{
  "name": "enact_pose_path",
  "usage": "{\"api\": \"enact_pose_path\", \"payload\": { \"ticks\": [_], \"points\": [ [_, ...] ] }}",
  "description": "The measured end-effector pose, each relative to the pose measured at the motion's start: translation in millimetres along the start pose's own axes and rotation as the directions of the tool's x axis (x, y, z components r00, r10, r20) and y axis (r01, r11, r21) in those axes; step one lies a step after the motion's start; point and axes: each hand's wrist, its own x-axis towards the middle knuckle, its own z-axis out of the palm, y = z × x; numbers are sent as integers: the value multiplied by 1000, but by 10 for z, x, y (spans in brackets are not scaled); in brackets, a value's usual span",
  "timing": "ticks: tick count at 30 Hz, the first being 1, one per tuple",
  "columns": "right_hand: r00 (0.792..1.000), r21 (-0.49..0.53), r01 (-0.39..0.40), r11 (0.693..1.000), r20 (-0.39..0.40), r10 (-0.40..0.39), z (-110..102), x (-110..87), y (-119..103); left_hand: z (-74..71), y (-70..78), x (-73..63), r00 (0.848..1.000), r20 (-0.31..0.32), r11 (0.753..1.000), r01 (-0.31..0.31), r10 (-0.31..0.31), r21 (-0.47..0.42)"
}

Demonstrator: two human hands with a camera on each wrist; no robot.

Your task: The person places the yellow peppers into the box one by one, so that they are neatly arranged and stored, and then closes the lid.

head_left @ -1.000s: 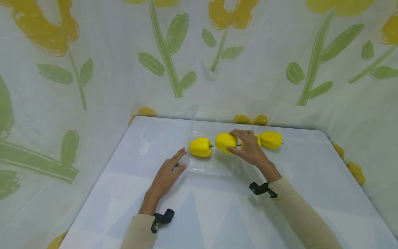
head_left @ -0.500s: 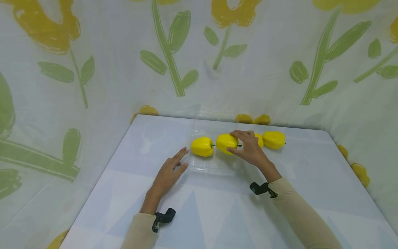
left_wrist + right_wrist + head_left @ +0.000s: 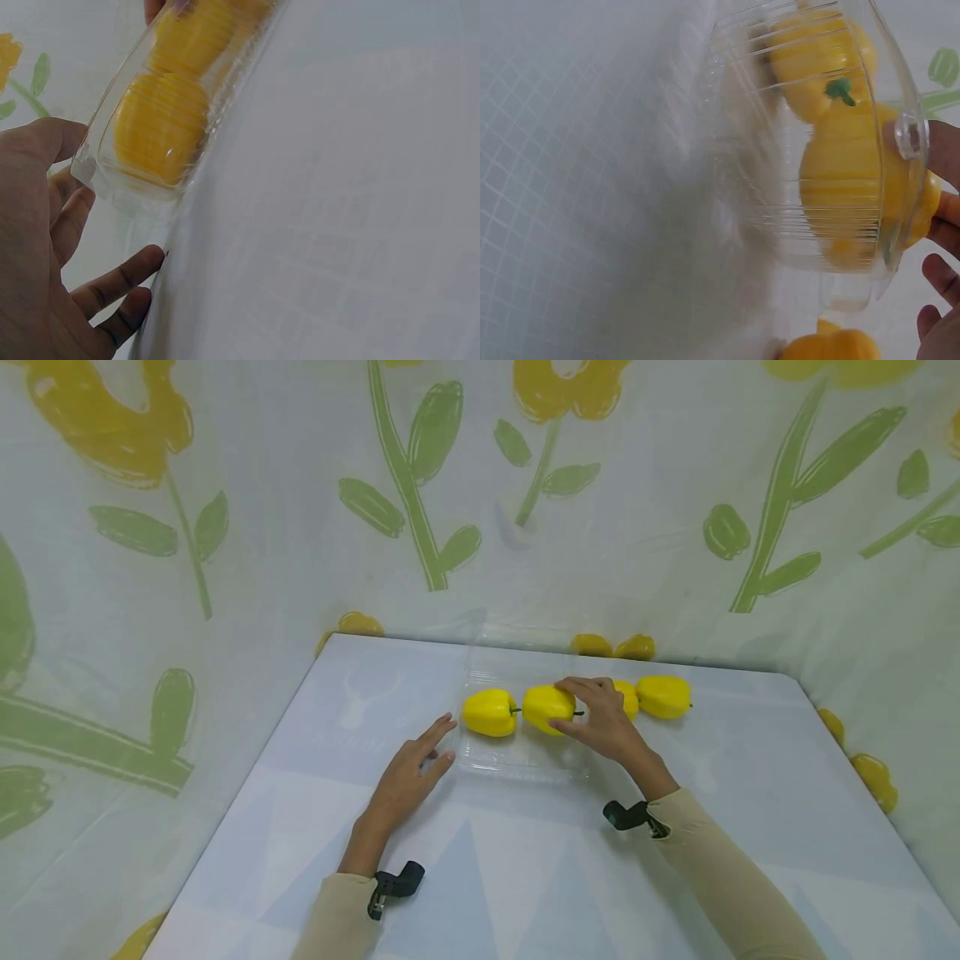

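Two yellow bell peppers sit side by side at the clear plastic container (image 3: 510, 771) in the head view. My right hand (image 3: 609, 727) holds the right-hand bell pepper (image 3: 543, 707) between thumb and fingers, its green stem pointing right. In the right wrist view that bell pepper (image 3: 844, 176) shows through the ribbed container wall, fingers at the rim. The left bell pepper (image 3: 488, 713) lies inside near the left wall. Beside that wall is my left hand (image 3: 405, 777), fingers extended; in the left wrist view a fingertip meets the rim of the container (image 3: 101, 120).
To the right of the container, two more yellow bell peppers lie on the table: one partly hidden (image 3: 626, 698) behind my right hand, the other (image 3: 664, 697) farther right. The container's raised lid (image 3: 517, 639) stands toward the flower-patterned cloth (image 3: 645, 527) behind the table.
The hands and bell peppers keep nearly the same places. The whole scene shifts slightly to the right in the head view as the camera turns.
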Motion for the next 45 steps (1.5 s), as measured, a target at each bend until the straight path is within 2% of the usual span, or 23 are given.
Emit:
{"api": "enact_pose_path", "payload": {
  "ticks": [24, 30, 39, 45],
  "points": [
    [999, -8, -10, 1000, 43, 10, 80, 14, 36, 1, -14, -3, 1000, 1, 1000, 8, -8, -15],
    [997, -28, -11, 1000, 70, 13, 106, -3, 31, -1, -17, -11, 1000, -2, 1000, -12, 12, -18],
    [998, 22, -10, 1000, 69, 9, 85, -30, 32, 8, -12, 0, 999, -2, 999, -33, 33, -36],
    [997, 35, -4, 999, 71, 1, 46, -49, 19, -12, -1, -14, 1000, 0, 999, -21, 21, -33]
  ]
}}
